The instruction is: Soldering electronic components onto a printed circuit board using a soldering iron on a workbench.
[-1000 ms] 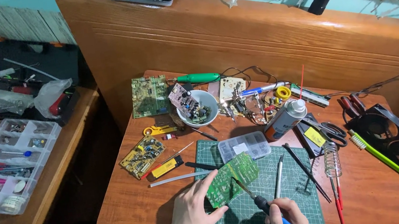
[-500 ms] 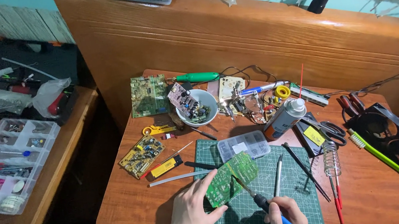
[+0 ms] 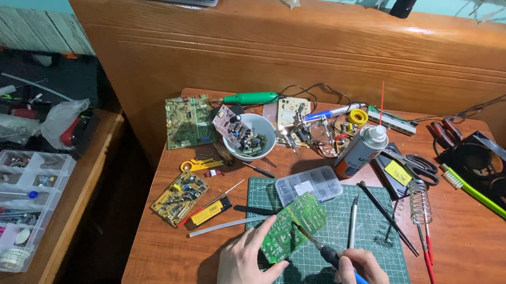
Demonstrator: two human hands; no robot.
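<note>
My left hand (image 3: 243,270) grips the near edge of a green circuit board (image 3: 292,225), tilted up on the green cutting mat (image 3: 373,244). A soldering iron (image 3: 332,259) with a black collar and blue handle is in my right hand (image 3: 358,273), and its tip rests on the board's middle. Both hands are at the table's near edge. A loose metal probe (image 3: 351,222) lies on the mat just right of the iron.
A clear parts box (image 3: 307,185), spray can (image 3: 361,149), scissors (image 3: 416,165), coil stand (image 3: 419,200), white bowl (image 3: 250,134), other circuit boards (image 3: 179,197) and a black fan (image 3: 502,174) crowd the wooden table (image 3: 170,259). A compartment organiser (image 3: 5,210) sits on the left bench.
The view has shifted slightly. My hands, the board and the iron stay in the same place on the mat.
</note>
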